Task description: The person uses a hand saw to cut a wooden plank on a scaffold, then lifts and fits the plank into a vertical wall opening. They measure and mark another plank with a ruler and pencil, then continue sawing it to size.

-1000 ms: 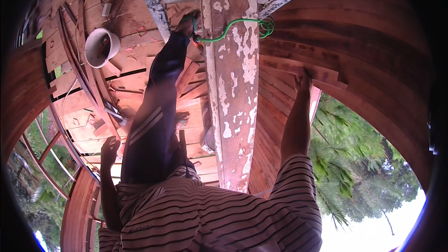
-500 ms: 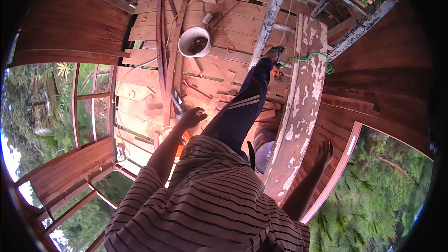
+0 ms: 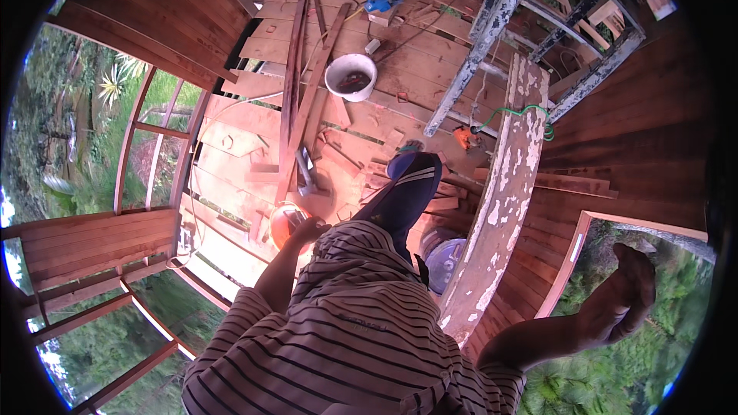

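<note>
My left hand hangs low beside my hip, in front of an orange bucket. Its fingers are loosely bent, and nothing shows in them. Out to the right, my right hand is raised before the window opening, empty, its fingers loosely extended. A long plank with peeling white paint slants up along my right side. Below it stands a lidded grey-purple bucket. My leg is bent forward over the board floor.
A paint-flaked ladder-like frame stands at the far right, near an orange tool and green cord. Long boards, a white bucket and a blue power tool lie ahead. Wood offcuts litter the floor.
My right hand has swung outward to the right, over the window opening. My left hand has dropped back toward my hip. The forward leg is now bent, its foot closer to me.
</note>
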Available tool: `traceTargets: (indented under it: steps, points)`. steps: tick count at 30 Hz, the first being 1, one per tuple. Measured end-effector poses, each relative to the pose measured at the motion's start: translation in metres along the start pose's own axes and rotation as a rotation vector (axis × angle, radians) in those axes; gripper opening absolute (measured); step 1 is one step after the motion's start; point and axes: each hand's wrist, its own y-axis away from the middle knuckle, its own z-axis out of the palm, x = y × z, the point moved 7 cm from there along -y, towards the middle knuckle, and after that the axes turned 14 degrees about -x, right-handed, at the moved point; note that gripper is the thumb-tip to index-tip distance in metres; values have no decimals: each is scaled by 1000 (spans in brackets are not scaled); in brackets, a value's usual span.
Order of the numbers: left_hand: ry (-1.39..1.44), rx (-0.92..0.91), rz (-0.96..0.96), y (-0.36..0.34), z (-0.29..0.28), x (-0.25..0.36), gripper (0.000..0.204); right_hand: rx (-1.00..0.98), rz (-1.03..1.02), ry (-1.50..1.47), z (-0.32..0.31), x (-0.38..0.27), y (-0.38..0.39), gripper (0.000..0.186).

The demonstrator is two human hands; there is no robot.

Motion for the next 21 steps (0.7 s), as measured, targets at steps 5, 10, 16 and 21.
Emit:
traceTargets:
  steps: [5,10,16,21]
  points:
    - [244,-17,58,-20,-10,11,52,-205,251,9,62,11,7,52]
    - [452,-15,140,-66,1,-39,48,-340,680,-62,101,86,33,49]
    - [948,-100,52,-84,16,-103,45,-550,898,-277,229,182,-36,45]
    - [652,46,-331,-114,-55,-107,44,-707,1062,-418,393,255,-111,43]
